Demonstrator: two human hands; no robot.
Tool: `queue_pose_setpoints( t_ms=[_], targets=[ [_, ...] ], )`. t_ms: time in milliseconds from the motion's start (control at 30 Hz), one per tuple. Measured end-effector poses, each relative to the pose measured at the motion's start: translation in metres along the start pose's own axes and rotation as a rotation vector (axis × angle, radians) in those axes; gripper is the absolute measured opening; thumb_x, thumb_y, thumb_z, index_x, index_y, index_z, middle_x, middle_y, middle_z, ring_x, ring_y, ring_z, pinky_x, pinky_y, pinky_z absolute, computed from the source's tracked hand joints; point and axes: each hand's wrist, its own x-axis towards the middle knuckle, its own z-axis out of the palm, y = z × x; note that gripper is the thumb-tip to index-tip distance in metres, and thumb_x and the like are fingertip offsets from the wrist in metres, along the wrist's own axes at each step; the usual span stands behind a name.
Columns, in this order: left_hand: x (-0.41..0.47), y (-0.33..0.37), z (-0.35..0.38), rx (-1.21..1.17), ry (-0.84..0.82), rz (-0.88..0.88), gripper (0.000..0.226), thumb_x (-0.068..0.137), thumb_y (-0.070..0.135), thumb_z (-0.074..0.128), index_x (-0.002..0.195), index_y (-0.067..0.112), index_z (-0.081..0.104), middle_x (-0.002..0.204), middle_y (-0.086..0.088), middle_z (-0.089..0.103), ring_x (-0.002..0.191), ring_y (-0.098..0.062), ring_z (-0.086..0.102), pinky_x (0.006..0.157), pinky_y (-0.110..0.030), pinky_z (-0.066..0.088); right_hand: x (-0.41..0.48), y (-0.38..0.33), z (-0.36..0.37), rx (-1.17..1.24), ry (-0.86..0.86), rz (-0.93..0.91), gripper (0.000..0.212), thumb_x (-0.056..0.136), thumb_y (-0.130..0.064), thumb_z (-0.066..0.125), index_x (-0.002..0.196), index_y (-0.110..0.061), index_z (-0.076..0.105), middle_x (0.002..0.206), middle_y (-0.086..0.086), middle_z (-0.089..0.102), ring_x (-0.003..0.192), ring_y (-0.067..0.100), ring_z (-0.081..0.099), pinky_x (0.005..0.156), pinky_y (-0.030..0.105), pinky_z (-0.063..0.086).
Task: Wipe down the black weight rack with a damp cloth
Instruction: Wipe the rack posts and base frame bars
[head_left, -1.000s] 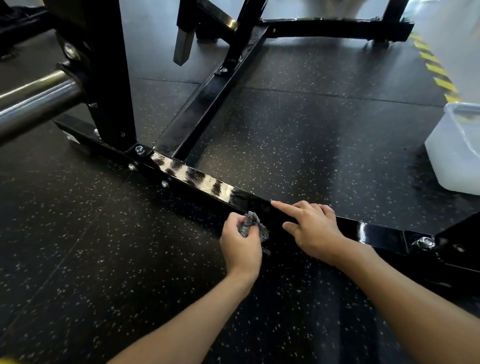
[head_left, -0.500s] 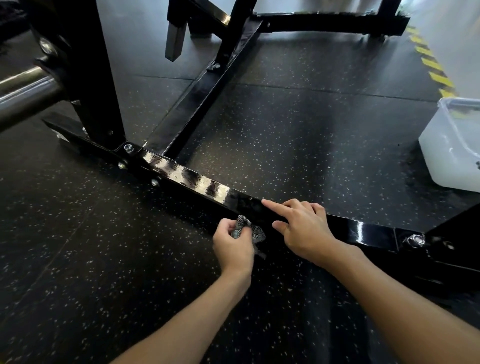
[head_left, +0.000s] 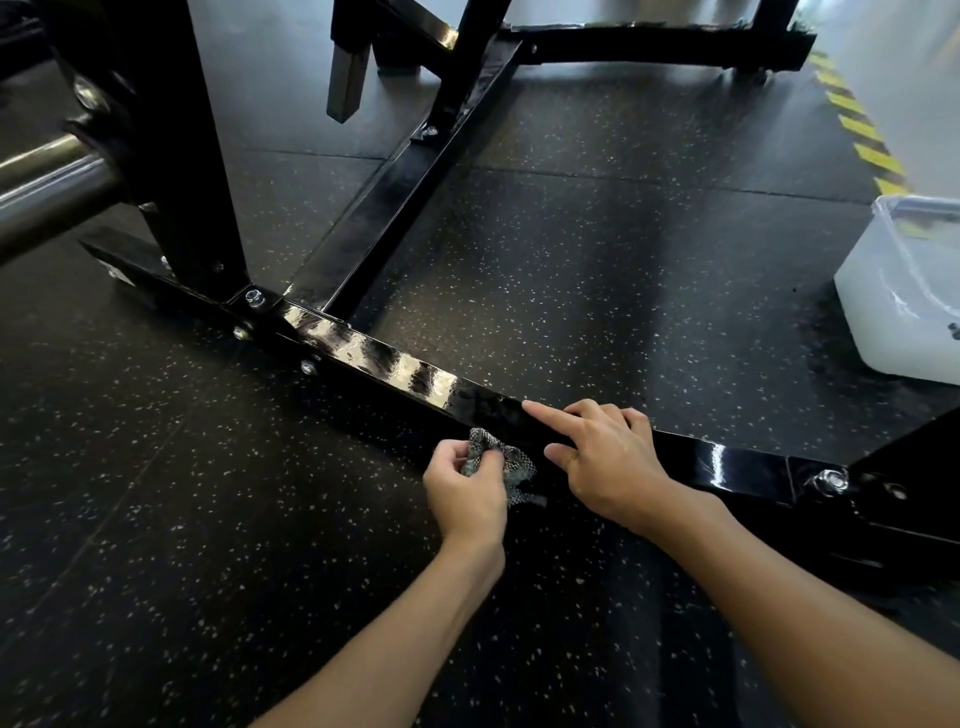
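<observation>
Gripping a bunched, speckled grey cloth (head_left: 498, 460) between thumb and curled fingers, a person's left hand (head_left: 467, 493) holds it against the near face of the base beam of the black rack (head_left: 363, 353), down at floor level near the middle of the frame. The right hand (head_left: 608, 467) rests on top of the same beam just beside the cloth and holds nothing. Its index finger (head_left: 540, 410) lies straight on the beam's top and points left, the thumb is out, and the other fingers are loosely bent. Both forearms are bare.

Left of the hands, the beam's top shines in glossy, streaked patches as far as a bolted joint. There a thick upright (head_left: 176, 156) rises, and a second beam (head_left: 395, 197) runs away toward the rack's far side. Right of the hands, the base beam meets another joint fixed with a silver bolt (head_left: 831, 480). A steel bar (head_left: 47, 192) juts in from the left edge, beside the upright.

The rack stands on a black rubber floor (head_left: 571, 260) flecked with pale specks. A translucent white tub (head_left: 893, 312) sits on the floor at the right edge, beyond the beam and well apart from the hands; it appears to hold clear liquid. Yellow-and-black tape (head_left: 857, 130) runs along the floor past the tub, toward the rack's far end.
</observation>
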Motion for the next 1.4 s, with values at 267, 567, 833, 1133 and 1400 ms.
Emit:
queue_pose_setpoints(
  t_ms=[267, 567, 833, 1133, 1400],
  targets=[
    [-0.006, -0.002, 0.004, -0.010, -0.009, -0.012, 0.006, 0.087, 0.002, 0.067, 0.084, 0.002, 0.061, 0.069, -0.002, 0.056, 0.058, -0.011, 0.047, 0.047, -0.019, 0.041, 0.000, 0.000, 0.000, -0.005, 0.004, 0.003, 0.050, 0.103, -0.041, 0.041, 0.147, -0.057, 0.024, 0.137, -0.007, 0.045, 0.129, 0.016, 0.036, 0.114, 0.040, 0.008],
    [-0.008, -0.011, 0.013, -0.015, -0.008, -0.168, 0.013, 0.089, 0.003, 0.063, 0.081, 0.009, 0.055, 0.067, -0.003, 0.051, 0.055, -0.014, 0.043, 0.047, -0.026, 0.038, 0.000, 0.001, 0.002, 0.002, 0.012, 0.001, 0.049, 0.103, -0.042, 0.041, 0.147, -0.057, 0.024, 0.138, -0.008, 0.045, 0.130, 0.015, 0.035, 0.114, 0.040, 0.009],
    [-0.016, -0.014, 0.018, -0.077, -0.024, -0.220, 0.012, 0.088, 0.003, 0.063, 0.083, 0.008, 0.053, 0.067, -0.005, 0.051, 0.056, -0.015, 0.044, 0.051, -0.029, 0.039, -0.001, 0.001, 0.002, -0.001, 0.022, -0.004, 0.049, 0.103, -0.043, 0.041, 0.147, -0.057, 0.025, 0.137, -0.007, 0.045, 0.129, 0.015, 0.036, 0.114, 0.040, 0.009],
    [-0.011, -0.021, 0.024, -0.067, 0.015, -0.273, 0.016, 0.086, 0.001, 0.063, 0.078, 0.010, 0.052, 0.075, -0.012, 0.058, 0.066, -0.023, 0.053, 0.061, -0.036, 0.047, 0.000, 0.002, 0.004, -0.007, 0.022, -0.011, 0.049, 0.103, -0.042, 0.041, 0.147, -0.057, 0.024, 0.138, -0.007, 0.045, 0.129, 0.015, 0.035, 0.114, 0.040, 0.008],
    [-0.011, -0.016, 0.024, -0.045, 0.055, -0.285, 0.010, 0.087, 0.000, 0.061, 0.083, 0.008, 0.055, 0.078, -0.012, 0.060, 0.065, -0.022, 0.054, 0.060, -0.034, 0.050, 0.000, 0.003, 0.003, 0.006, 0.018, -0.027, 0.049, 0.103, -0.042, 0.042, 0.147, -0.056, 0.025, 0.138, -0.006, 0.045, 0.129, 0.015, 0.035, 0.114, 0.039, 0.009]
  ],
)
